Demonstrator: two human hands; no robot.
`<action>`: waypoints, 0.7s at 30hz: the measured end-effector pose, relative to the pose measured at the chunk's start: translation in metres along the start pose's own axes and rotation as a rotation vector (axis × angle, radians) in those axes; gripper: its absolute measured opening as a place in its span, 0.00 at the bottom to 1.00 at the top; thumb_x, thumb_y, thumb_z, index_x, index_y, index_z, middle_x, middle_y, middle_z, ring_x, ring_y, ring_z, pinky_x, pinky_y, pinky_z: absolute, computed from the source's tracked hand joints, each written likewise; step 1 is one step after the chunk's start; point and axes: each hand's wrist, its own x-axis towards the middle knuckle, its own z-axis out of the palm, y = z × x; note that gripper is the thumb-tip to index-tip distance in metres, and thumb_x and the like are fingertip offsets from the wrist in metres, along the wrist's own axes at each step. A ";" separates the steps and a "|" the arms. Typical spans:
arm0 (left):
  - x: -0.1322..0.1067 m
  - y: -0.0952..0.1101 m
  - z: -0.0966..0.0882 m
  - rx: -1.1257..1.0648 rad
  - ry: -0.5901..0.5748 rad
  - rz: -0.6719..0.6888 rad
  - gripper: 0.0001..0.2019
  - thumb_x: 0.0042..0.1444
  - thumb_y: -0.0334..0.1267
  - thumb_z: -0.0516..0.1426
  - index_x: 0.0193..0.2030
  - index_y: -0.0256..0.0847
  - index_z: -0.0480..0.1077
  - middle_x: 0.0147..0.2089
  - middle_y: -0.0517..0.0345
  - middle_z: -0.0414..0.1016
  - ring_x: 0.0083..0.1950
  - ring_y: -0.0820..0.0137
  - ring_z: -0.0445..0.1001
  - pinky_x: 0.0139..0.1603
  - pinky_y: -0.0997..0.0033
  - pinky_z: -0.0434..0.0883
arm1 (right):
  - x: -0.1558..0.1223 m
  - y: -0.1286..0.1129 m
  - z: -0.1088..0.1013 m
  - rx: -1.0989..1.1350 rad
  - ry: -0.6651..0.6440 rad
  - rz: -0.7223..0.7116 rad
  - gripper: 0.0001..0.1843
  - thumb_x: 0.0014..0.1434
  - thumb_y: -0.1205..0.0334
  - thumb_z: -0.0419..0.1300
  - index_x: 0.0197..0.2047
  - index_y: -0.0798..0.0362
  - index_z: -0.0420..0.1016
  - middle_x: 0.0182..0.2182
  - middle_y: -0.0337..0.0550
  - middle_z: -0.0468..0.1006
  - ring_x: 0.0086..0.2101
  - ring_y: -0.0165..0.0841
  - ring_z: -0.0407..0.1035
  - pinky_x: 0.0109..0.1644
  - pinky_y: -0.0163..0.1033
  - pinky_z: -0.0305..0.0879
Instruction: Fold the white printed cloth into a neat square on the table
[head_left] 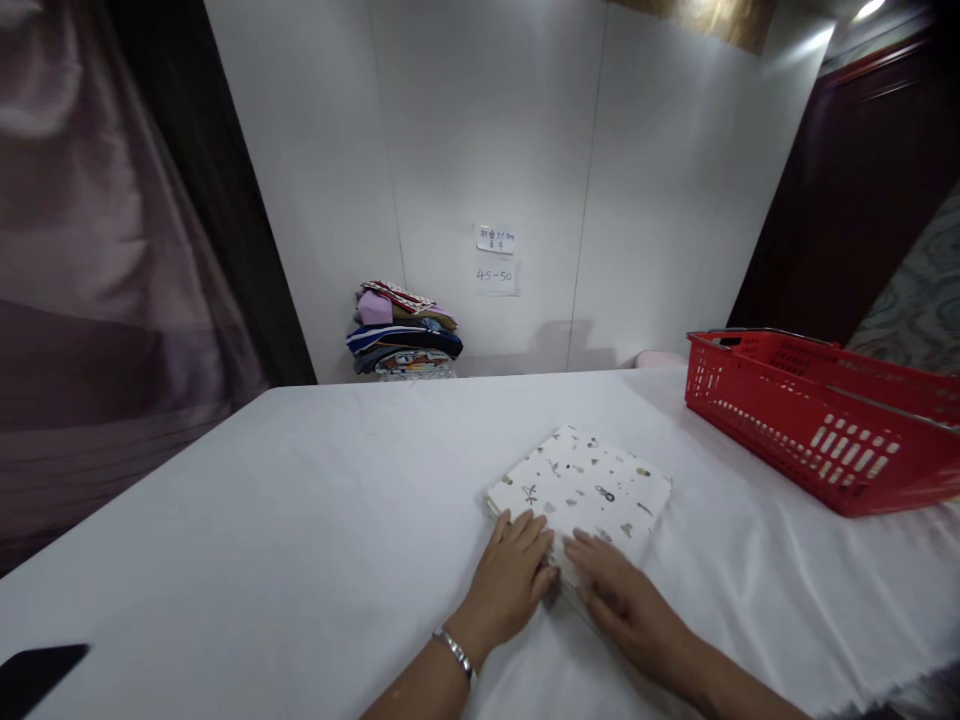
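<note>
A white cloth printed with small dark and beige motifs (581, 480) lies folded into a flat, roughly square bundle on the table. On its near left edge rests my left hand (514, 570), fingers stretched out and flat; a silver bracelet circles that wrist. My right hand (619, 600) lies on the near part of the same cloth, its fingers extended and slightly blurred. Neither hand grips the fabric. Both hands cover the cloth's near corner.
A red plastic basket (787, 420) with metal handles stands on the right of the white-covered table (262, 520). Folded clothes (405, 335) are stacked beyond the far edge, against the wall. A dark flat object (41, 675) lies at the near left corner.
</note>
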 end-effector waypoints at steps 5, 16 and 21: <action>-0.001 -0.007 0.001 0.004 -0.031 0.015 0.20 0.61 0.46 0.48 0.60 0.49 0.59 0.63 0.57 0.61 0.66 0.64 0.54 0.67 0.49 0.49 | 0.057 0.023 -0.015 0.006 0.059 0.091 0.23 0.61 0.60 0.50 0.59 0.51 0.64 0.57 0.48 0.66 0.59 0.40 0.56 0.62 0.54 0.52; 0.000 -0.008 -0.001 -0.029 -0.079 0.004 0.22 0.60 0.49 0.49 0.60 0.51 0.58 0.63 0.59 0.61 0.65 0.64 0.55 0.67 0.48 0.49 | 0.153 0.056 0.030 -0.166 -0.254 0.139 0.30 0.63 0.49 0.46 0.63 0.57 0.56 0.63 0.56 0.52 0.63 0.48 0.43 0.62 0.57 0.43; 0.002 -0.009 -0.001 -0.035 -0.069 -0.011 0.21 0.60 0.50 0.49 0.58 0.50 0.61 0.61 0.58 0.63 0.64 0.64 0.57 0.66 0.48 0.50 | 0.152 0.061 0.032 -0.175 -0.312 0.140 0.31 0.64 0.47 0.42 0.65 0.55 0.52 0.65 0.54 0.48 0.64 0.44 0.39 0.63 0.56 0.38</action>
